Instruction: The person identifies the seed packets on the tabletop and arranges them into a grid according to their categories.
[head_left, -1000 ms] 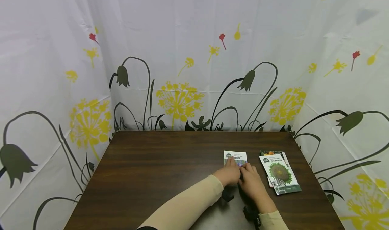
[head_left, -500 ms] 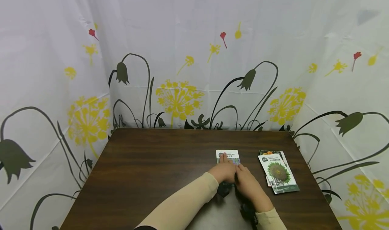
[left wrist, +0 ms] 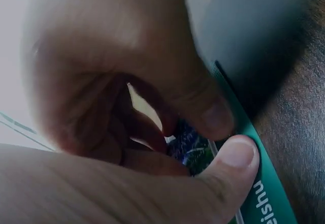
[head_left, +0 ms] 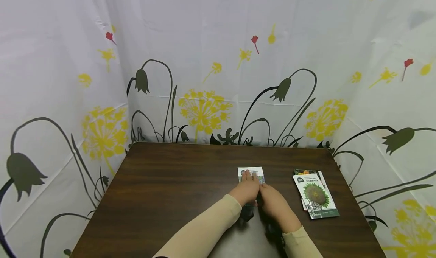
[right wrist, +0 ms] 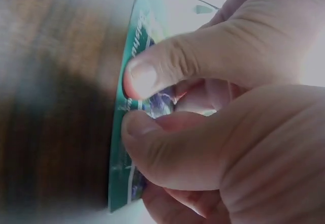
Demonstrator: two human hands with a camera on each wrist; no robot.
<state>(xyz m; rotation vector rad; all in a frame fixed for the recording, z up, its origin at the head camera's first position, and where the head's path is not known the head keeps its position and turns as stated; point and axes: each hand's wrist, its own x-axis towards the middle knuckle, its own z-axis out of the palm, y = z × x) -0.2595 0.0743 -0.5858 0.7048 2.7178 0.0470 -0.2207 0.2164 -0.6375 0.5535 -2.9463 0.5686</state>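
A seed packet with a purple flower picture lies on the table between both hands. In the head view my left hand reaches over it, fingers extended on its upper part. My right hand touches its right side, the fingertips close against the left hand. The left wrist view has both thumbs side by side on the green bottom strip of the packet. Seen from the right wrist, my right thumb presses that strip just below the left thumb. Palms and fingers hide most of the picture.
To the right on the brown table lies a small stack of seed packets, a green flower-head packet uppermost. Under it an orange-flower packet peeks out. A flower-printed curtain hangs behind the table.
Both hands have moved left with the purple-flower seed packet, away from the stack. The left fingers are spread a little wider on it now. The stack on the right stays put.
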